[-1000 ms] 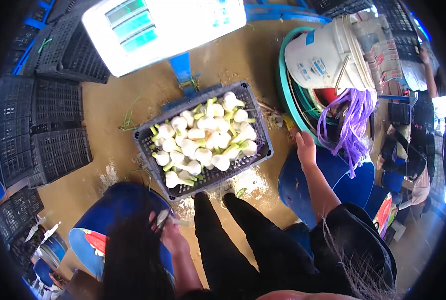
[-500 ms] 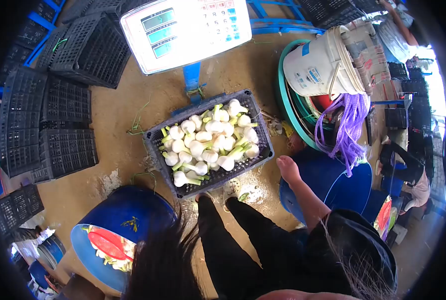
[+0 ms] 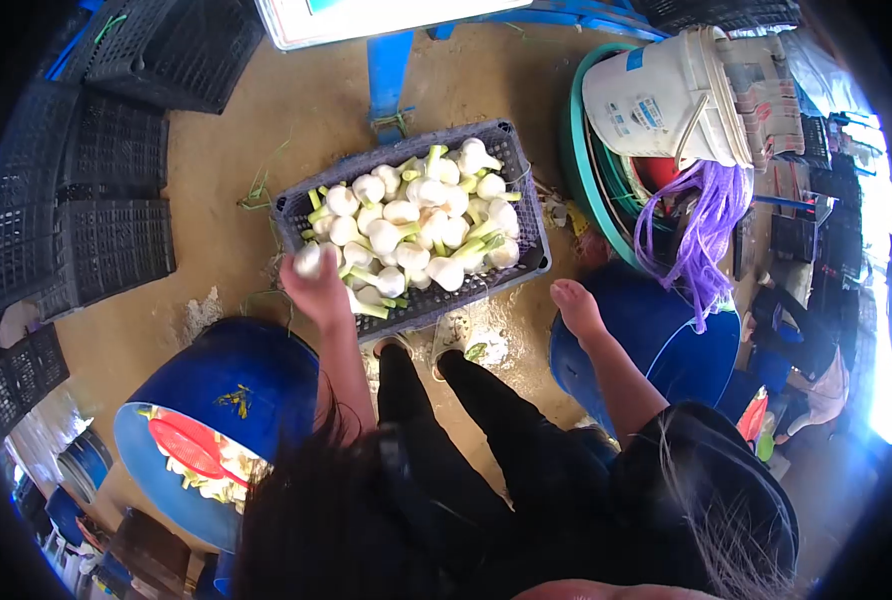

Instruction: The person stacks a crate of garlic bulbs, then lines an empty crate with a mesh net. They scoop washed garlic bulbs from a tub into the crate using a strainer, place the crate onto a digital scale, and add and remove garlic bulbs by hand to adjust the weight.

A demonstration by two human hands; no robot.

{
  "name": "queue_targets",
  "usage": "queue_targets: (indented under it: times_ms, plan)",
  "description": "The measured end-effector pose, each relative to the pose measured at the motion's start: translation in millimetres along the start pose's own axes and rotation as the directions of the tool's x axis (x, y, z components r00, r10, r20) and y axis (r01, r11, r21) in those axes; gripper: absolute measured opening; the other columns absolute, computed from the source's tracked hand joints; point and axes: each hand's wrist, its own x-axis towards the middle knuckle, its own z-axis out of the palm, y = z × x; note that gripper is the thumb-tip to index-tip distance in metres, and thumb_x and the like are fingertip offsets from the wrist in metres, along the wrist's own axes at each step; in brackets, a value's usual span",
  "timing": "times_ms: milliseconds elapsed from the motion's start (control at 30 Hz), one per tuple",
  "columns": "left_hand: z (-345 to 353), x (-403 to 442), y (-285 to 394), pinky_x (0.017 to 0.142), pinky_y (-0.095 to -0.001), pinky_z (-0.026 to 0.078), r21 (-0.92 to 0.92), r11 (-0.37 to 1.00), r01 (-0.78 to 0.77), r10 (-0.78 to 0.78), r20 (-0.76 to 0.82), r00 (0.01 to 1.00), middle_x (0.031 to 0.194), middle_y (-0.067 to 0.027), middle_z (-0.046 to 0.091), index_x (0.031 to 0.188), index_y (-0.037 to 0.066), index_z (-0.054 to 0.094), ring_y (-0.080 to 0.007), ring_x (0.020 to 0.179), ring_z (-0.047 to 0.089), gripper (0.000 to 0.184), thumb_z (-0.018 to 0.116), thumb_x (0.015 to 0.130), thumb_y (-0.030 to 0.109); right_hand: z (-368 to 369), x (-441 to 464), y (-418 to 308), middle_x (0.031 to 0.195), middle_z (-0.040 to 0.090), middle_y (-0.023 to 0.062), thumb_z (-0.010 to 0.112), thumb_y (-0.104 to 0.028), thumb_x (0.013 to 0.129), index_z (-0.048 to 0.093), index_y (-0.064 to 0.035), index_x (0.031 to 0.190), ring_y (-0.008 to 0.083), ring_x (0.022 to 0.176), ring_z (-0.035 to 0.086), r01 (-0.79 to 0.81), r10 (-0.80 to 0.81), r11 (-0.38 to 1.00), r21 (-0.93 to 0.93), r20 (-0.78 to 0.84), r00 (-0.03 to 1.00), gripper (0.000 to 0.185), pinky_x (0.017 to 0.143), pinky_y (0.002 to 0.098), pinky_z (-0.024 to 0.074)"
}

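Observation:
White garlic bulbs [image 3: 402, 212] with short green stems fill a black perforated plastic crate [image 3: 528, 215] on the scale's base. At the crate's near left corner is my left hand [image 3: 316, 292], its fingers curled around a garlic bulb [image 3: 310, 260]. To the right of the crate, apart from it, my right hand [image 3: 578, 308] hangs above a blue barrel [image 3: 606, 340]. Its fingers look folded in, and nothing shows in them.
The scale's display [image 3: 386, 15] stands on a blue post [image 3: 390, 75] behind the crate. Black crates [image 3: 116, 240] are stacked at left. A tipped blue barrel [image 3: 236, 375] holds garlic and a red sieve [image 3: 184, 445]. At right are a white bucket [image 3: 656, 105] and purple strips [image 3: 701, 230].
My left hand has come into view and closed on a garlic bulb at the crate's left side. The view has tilted down, cutting off most of the scale display. My right hand stays beside the crate.

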Motion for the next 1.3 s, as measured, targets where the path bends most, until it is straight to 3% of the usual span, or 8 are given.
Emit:
queue_targets:
  times_ms: [133,333,600,700,833,967,1067,1300]
  plan:
    - [44,25,4,0.079,-0.0319,0.045,-0.168,0.968,0.188,-0.18,0.064,0.982,0.104,-0.0168,0.053,0.11,-0.006,0.042,-0.0233,0.09,0.054,0.056,0.074,0.069,0.016,0,-5,-17,0.103,0.061,0.0156,0.058,-0.027,0.082,0.056,0.0013,0.106,0.0219,0.094,0.059,0.002,0.005,0.994,-0.109,0.065,0.998,0.037,0.082,0.0297,0.0444]
    - [69,-12,55,0.081,-0.0279,0.045,-0.34,0.928,0.155,-0.041,0.321,0.946,0.107,-0.0162,0.049,0.117,-0.004,0.034,-0.0195,0.094,0.054,0.06,0.071,0.071,0.008,52,60,-106,0.102,0.059,0.0156,0.058,-0.023,0.078,0.056,-0.0074,0.106,0.0324,0.094,0.056,0.492,-0.541,0.786,-0.374,-0.031,0.84,0.031,0.081,0.0379,0.0454]
    - [147,-51,80,0.079,-0.0271,0.046,-0.396,0.911,0.114,0.098,0.478,0.873,0.109,-0.0149,0.046,0.118,-0.004,0.034,-0.0175,0.091,0.053,0.06,0.07,0.071,0.006,124,191,-167,0.108,0.056,0.0158,0.065,-0.036,0.068,0.042,-0.0009,0.115,0.0309,0.103,0.054,0.088,-0.172,0.855,-0.511,-0.119,0.978,0.063,0.083,0.0355,0.0474]
    - [173,-50,88,0.075,-0.0248,0.046,-0.418,0.901,0.118,0.108,0.479,0.871,0.104,-0.0146,0.05,0.118,-0.004,0.035,-0.0158,0.087,0.054,0.058,0.069,0.072,0.005,104,156,-152,0.106,0.057,0.0183,0.067,-0.032,0.068,0.044,0.0008,0.114,0.0301,0.099,0.056,0.21,-0.237,0.964,-0.165,-0.164,0.958,0.06,0.08,0.0364,0.0476]
    - [200,-54,105,0.075,-0.026,0.046,-0.263,0.921,0.288,-0.044,0.663,0.748,0.102,-0.0171,0.053,0.123,-0.007,0.034,-0.0156,0.084,0.055,0.062,0.067,0.075,0.014,87,133,-120,0.098,0.059,0.0146,0.07,-0.017,0.069,0.042,0.0036,0.117,0.0189,0.088,0.059,0.42,-0.266,0.755,0.503,-0.351,0.898,0.059,0.076,0.0288,0.0472]
    - [238,-57,58,0.083,-0.0331,0.045,0.127,0.922,-0.367,0.168,0.722,0.671,0.114,-0.0249,0.052,0.119,-0.006,0.046,-0.0307,0.102,0.055,0.048,0.059,0.08,0.019,58,120,-123,0.097,0.06,0.0154,0.069,-0.014,0.071,0.04,0.0029,0.119,0.0168,0.089,0.059,0.372,-0.143,0.648,0.664,-0.374,0.916,0.059,0.077,0.0271,0.0474]
    - [228,-53,62,0.082,-0.0335,0.045,0.004,1.0,-0.003,0.0,0.694,0.72,0.11,-0.024,0.054,0.119,-0.005,0.047,-0.0288,0.098,0.057,0.045,0.058,0.08,0.015,61,125,-129,0.097,0.061,0.0193,0.072,-0.019,0.07,0.042,0.0007,0.118,0.0216,0.089,0.061,0.313,-0.159,0.802,0.509,-0.323,0.933,0.06,0.076,0.0305,0.0481]
    - [135,-57,52,0.083,-0.0283,0.044,-0.265,0.964,-0.026,0.131,0.387,0.913,0.107,-0.0156,0.056,0.115,-0.004,0.049,-0.0218,0.096,0.055,0.035,0.055,0.082,0.003,110,161,-148,0.103,0.053,0.0204,0.068,-0.018,0.072,0.052,-0.0007,0.107,0.0361,0.093,0.055,0.282,-0.269,0.959,-0.001,-0.311,0.912,0.042,0.08,0.0399,0.0459]
